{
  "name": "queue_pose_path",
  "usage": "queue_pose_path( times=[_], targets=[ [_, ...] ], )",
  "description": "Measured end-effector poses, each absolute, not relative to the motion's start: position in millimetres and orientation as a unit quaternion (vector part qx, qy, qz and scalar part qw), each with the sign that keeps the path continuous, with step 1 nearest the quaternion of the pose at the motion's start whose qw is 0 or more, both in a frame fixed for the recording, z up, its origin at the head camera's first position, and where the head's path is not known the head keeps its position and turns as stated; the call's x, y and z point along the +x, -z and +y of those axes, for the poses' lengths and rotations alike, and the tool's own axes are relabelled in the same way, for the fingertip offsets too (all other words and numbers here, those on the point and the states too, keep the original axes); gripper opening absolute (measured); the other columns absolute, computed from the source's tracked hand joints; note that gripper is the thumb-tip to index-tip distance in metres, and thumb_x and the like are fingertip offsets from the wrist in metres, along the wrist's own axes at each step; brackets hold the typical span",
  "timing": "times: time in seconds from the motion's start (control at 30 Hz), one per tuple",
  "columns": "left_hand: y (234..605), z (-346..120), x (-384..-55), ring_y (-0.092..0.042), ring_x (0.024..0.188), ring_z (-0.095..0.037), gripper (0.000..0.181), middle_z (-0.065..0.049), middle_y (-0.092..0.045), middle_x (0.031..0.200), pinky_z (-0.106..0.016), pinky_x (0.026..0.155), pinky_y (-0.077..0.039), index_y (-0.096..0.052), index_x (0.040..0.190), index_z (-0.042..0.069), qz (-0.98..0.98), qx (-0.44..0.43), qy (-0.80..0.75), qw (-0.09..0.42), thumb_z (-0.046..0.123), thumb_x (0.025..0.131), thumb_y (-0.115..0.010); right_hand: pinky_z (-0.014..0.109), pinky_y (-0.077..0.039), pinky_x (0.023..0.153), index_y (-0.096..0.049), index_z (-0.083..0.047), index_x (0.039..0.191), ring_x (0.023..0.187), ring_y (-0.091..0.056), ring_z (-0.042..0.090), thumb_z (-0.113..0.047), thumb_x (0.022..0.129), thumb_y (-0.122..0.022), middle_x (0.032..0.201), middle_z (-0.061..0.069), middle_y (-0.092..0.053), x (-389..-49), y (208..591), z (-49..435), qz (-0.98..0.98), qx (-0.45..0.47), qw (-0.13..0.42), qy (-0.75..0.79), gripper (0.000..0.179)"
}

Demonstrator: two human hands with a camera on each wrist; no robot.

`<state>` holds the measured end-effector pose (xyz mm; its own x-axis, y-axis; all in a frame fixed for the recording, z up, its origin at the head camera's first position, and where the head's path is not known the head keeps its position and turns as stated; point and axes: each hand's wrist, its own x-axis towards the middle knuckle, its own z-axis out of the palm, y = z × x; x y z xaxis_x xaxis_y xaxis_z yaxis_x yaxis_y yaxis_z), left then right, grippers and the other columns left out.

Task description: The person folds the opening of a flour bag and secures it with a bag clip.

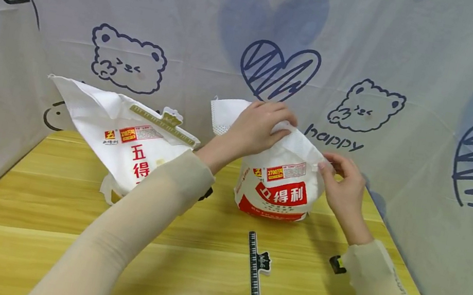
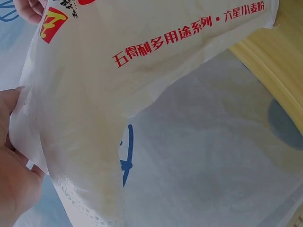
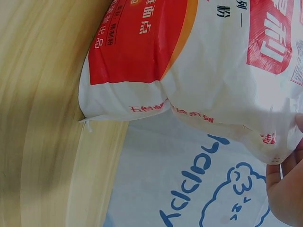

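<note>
A white flour bag (image 1: pixel 276 190) with red print stands upright toward the back of the table. My left hand (image 1: pixel 261 125) grips its folded-over top edge, and in the left wrist view the fingers (image 2: pixel 21 184) hold the loose white material. At the bag's upper right corner, my right hand (image 1: pixel 344 186) pinches the material between thumb and fingers; the right wrist view shows this corner at its right edge. A black bear-shaped sealing clip (image 1: pixel 255 267) lies on the table in front of the bag.
To the left leans a second flour bag (image 1: pixel 96 113), its folded top held by a gold sealing clip (image 1: pixel 163 122); my left sleeve partly covers it. The wooden table (image 1: pixel 38 239) meets printed cloth (image 1: pixel 201 21) at back and sides. A small black-and-yellow thing (image 1: pixel 337 264) shows beside my right sleeve.
</note>
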<state>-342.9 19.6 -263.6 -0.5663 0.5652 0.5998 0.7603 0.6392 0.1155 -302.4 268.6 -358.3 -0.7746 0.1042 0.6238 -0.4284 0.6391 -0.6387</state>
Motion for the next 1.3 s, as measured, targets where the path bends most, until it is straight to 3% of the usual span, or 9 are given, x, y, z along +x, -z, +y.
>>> queue_pose_path(
  times=[0.27,0.53,0.77,0.83,1.3],
  targets=[
    [263,20,-343,-0.063,0.120,-0.018,0.017,0.003,-0.071,0.123,-0.040,0.111,-0.041,-0.073,0.118,0.018,-0.865,-0.383,0.185,0.267,0.017,0.101,-0.070,0.015,-0.046,0.084,-0.071,-0.001,0.121,0.098,-0.061,0.019,-0.009,0.099,-0.071,0.115,0.014,-0.067,-306,358,269,-0.838,0.111,0.339,-0.414,0.024],
    [260,21,-341,-0.064,0.118,-0.017,0.016,0.004,-0.073,0.119,-0.039,0.113,-0.039,-0.075,0.116,0.018,-0.866,-0.382,0.187,0.264,0.016,0.101,-0.070,0.014,-0.047,0.087,-0.071,-0.001,0.121,0.102,-0.062,0.022,-0.009,0.099,-0.071,0.115,0.014,-0.067,-305,356,270,-0.840,0.115,0.337,-0.410,0.023],
    [262,22,-342,-0.063,0.119,-0.017,0.016,0.004,-0.073,0.119,-0.041,0.114,-0.038,-0.076,0.115,0.019,-0.864,-0.384,0.188,0.266,0.015,0.101,-0.070,0.048,-0.055,0.101,-0.067,-0.005,0.131,0.113,-0.064,0.027,-0.010,0.100,-0.070,0.126,0.012,-0.066,-299,349,270,-0.847,0.099,0.308,-0.421,0.032],
    [263,22,-342,-0.063,0.119,-0.017,0.016,0.004,-0.073,0.119,-0.041,0.114,-0.038,-0.076,0.115,0.019,-0.864,-0.383,0.188,0.267,0.015,0.101,-0.070,0.049,-0.055,0.101,-0.067,-0.006,0.132,0.114,-0.064,0.027,-0.010,0.100,-0.070,0.127,0.011,-0.066,-297,347,269,-0.847,0.100,0.306,-0.423,0.032],
    [264,21,-340,-0.063,0.118,-0.017,0.016,0.004,-0.073,0.119,-0.042,0.114,-0.038,-0.076,0.115,0.020,-0.863,-0.383,0.190,0.267,0.015,0.101,-0.070,0.039,-0.054,0.101,-0.068,-0.005,0.131,0.119,-0.061,0.026,-0.017,0.102,-0.069,0.129,0.009,-0.068,-274,343,268,-0.854,0.144,0.294,-0.405,0.032]
  ],
)
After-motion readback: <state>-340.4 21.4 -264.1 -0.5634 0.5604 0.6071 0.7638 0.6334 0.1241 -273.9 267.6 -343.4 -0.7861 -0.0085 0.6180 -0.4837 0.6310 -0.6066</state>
